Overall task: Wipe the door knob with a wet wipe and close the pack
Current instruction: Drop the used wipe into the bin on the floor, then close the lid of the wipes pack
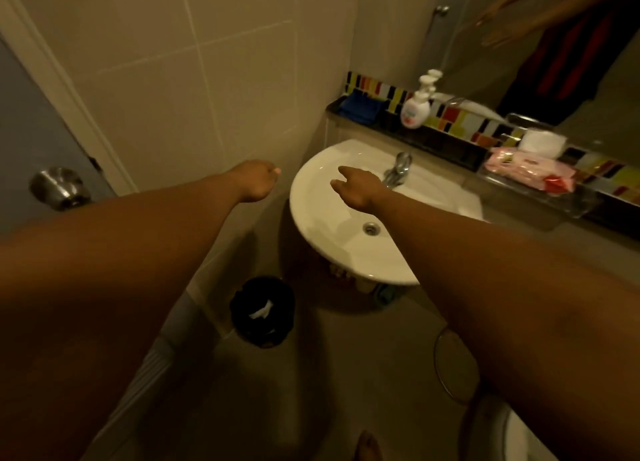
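A: Starting far left, the door knob (57, 187) sits on the door, well left of both hands and nearer the left hand (254, 180)

B: Is that hand holding anything?

A: It's loosely curled, and I can't see a wipe in it. Over the sink (311, 225) the right hand (358, 186) hangs half open, empty

B: And the wipes?

A: The pink wet wipe pack (530, 171) lies on the ledge far right, long axis along the counter, nearer the right hand, so that hand likely reaches first
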The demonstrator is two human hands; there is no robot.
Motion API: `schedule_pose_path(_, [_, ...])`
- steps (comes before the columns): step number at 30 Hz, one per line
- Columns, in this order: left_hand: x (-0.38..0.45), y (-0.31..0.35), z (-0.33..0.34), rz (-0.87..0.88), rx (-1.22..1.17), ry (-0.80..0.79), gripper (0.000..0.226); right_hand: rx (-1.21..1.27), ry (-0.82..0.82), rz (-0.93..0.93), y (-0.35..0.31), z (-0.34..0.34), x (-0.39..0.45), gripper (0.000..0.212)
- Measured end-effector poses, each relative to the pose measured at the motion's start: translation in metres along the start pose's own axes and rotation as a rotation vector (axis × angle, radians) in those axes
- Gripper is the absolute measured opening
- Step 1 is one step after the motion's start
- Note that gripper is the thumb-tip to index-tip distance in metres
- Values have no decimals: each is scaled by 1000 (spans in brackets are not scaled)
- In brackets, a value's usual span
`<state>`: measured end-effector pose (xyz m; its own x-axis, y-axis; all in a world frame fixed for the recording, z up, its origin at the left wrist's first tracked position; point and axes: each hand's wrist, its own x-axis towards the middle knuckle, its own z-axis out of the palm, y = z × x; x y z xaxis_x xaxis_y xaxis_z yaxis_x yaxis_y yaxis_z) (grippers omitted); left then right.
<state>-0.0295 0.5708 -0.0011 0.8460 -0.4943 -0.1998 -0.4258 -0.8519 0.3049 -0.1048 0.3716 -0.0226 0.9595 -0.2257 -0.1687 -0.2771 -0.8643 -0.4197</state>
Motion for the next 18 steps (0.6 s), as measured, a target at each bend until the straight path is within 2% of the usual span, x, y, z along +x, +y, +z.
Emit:
schedule_pose_path(8, [47,136,13,162,3,-52,51,53,143,176,116,-75,-31,48])
schedule_pose_path(14, [98,250,37,283,-15,-39,46,68,226,290,227,-125,-39,57])
schedule_pose_path(18, [138,325,48,332,-27,-47,46,82,258,319,297,-163,-32,49])
